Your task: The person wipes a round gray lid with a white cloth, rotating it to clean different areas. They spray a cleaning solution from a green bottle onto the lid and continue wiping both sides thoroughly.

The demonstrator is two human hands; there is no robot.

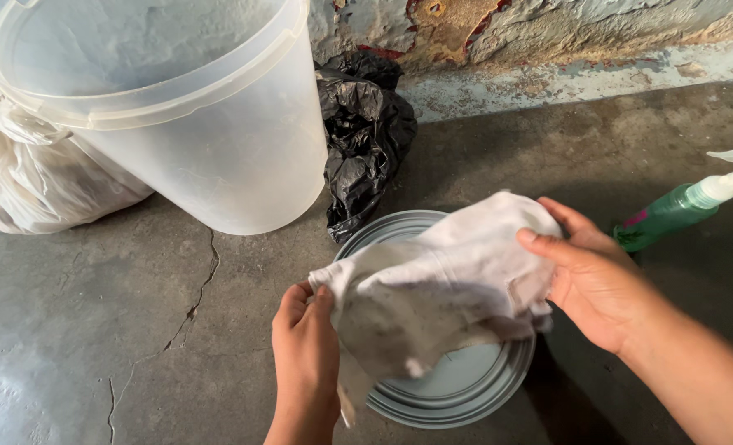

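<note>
Holding a stained white cloth (440, 288) stretched between both hands, a person looks down at a cracked concrete floor (94, 313). Left hand (304, 358) pinches the cloth's lower left corner between thumb and fingers; right hand (589, 276) grips its upper right edge, thumb on top, fingers closed underneath. The cloth hangs just above a round grey lid (457, 387) lying flat on the floor, covering most of it. Behind the lid sits a crumpled black bag (366, 132), touching a tilted clear plastic bucket (218, 140). A white bag (37, 181) lies left of the bucket. A green spray bottle (679, 210) lies at right, near the right hand. A peeling wall (547, 33) runs behind.
</note>
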